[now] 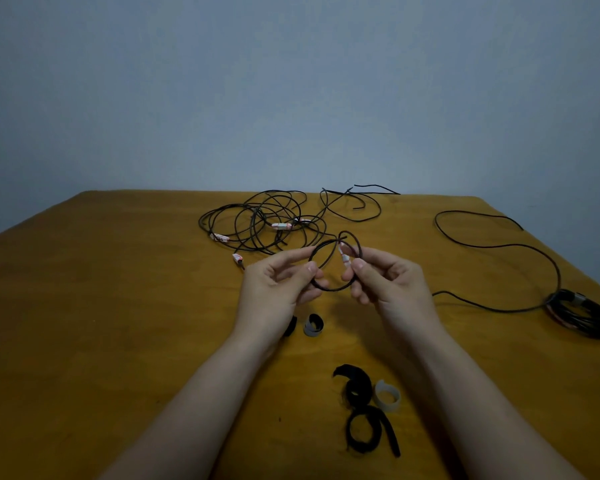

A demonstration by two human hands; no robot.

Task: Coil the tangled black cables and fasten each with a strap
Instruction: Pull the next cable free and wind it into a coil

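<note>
While your hands are raised over the middle of the surface [118, 306], they hold one small coil [329, 287] of black cable between them. Your left hand [281, 289] pinches the coil's left side between thumb and fingers. Your right hand [392, 285] pinches its right side, with the thumb against a white-and-pink tag [344, 258] on the cable end. The coil stands roughly upright, and one loop rises loose above the right fingers.

Just below your left hand, a grey-and-black strap [313, 325] lies curled on the surface. A second dark strap [290, 325] beside it is partly hidden by your wrist. Nearer to you, between your forearms, two black straps [357, 386] lie curled and touching, with a white strap [388, 394] rolled just beside the upper one.

Beyond your hands, the tangled cables [264, 220] sprawl in overlapping loops toward the far edge, several ends carrying white-and-pink tags. More loose ends lie to their right.

On the right side, a long cable [499, 244] runs in wide bends across the surface. It appears to lead to a bound coil [582, 315] near the right edge, which has a grey band round it.
</note>
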